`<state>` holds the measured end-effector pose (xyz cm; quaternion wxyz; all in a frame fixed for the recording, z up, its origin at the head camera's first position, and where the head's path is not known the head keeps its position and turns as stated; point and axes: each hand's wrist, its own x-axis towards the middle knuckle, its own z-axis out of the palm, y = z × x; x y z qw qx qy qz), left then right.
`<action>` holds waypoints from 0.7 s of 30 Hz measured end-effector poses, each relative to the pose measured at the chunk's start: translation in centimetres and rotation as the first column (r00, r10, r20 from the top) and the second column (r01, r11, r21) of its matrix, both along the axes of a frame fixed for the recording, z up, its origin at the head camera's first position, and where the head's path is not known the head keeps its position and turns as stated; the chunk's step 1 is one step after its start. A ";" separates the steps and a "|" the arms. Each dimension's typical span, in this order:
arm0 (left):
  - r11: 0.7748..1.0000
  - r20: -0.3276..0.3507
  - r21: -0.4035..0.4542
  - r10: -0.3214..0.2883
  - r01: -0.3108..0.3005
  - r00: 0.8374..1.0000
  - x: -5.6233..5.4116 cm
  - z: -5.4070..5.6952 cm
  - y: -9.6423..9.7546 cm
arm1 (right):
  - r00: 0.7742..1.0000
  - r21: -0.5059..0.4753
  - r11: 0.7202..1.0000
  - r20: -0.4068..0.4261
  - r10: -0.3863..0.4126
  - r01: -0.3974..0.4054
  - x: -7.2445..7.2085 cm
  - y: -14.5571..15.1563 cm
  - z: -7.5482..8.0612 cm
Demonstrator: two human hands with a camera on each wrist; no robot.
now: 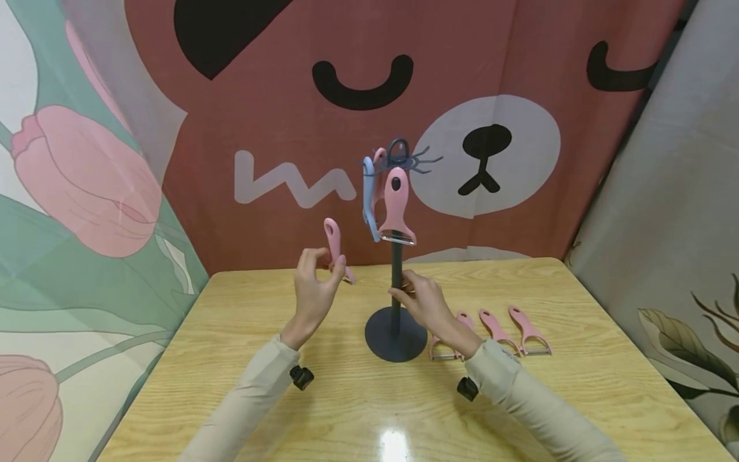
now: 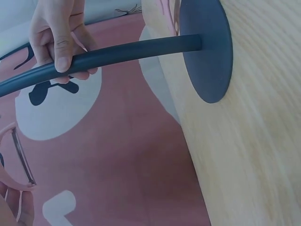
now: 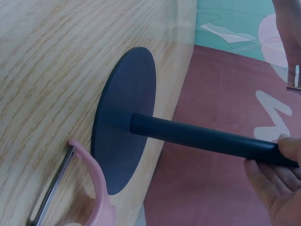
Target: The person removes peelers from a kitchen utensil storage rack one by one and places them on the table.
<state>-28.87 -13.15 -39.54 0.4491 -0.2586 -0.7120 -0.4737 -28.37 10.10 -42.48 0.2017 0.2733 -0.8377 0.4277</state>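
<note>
A pink peeler is held between the thumb and fingers of my left hand, handle up, left of a dark stand. In the left wrist view, the bladed end of that peeler shows beside my fingers. My right hand grips the stand's pole low down, above its round base; the thumb and fingers wrap it in the right wrist view. From the stand's hooks hang a pink peeler in front, a blue peeler at left, and another pink one partly hidden behind.
Right of the base, three pink peelers lie on the wooden table: one outermost, one in the middle, and one partly covered by my right forearm. A printed bear curtain hangs behind the table's far edge.
</note>
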 end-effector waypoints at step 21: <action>0.997 0.160 -0.081 0.012 0.001 0.987 0.4 -1.5 -1.1 | 1.000 -0.004 1.000 0.000 0.009 -0.009 0.0 0.0 0.0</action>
